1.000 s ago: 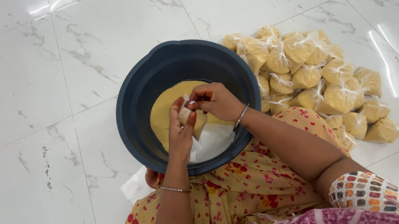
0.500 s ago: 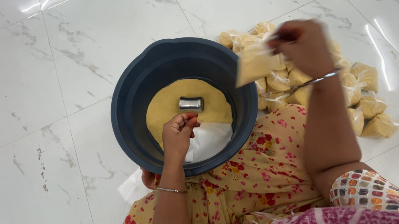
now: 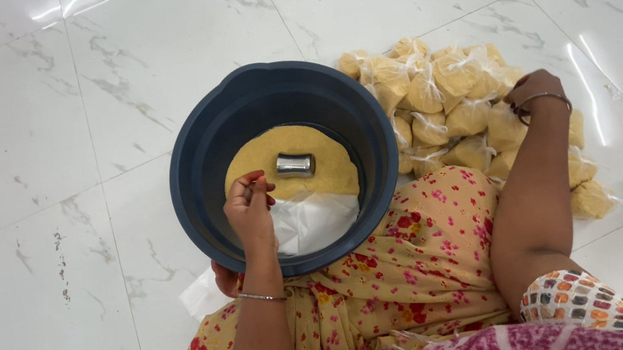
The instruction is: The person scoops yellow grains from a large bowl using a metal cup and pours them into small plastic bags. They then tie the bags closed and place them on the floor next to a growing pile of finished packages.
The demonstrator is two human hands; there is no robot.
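Hands apart: left hand [image 3: 249, 206] pinched empty over the dark blue plastic tub [image 3: 197, 194], right hand [image 3: 536, 93] resting on tied yellow-flour bags [image 3: 442, 98] at three o'clock; next bag needs filling, I'd judge

Left hand [image 3: 248, 208] raised, fingers curled, thumb pinched to fingertips. Right arm stretched far right; right hand [image 3: 536, 93] palm down, fingers hidden.

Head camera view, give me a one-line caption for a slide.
Left hand over a blue tub of yellow grain, right hand on the pile of filled bags.
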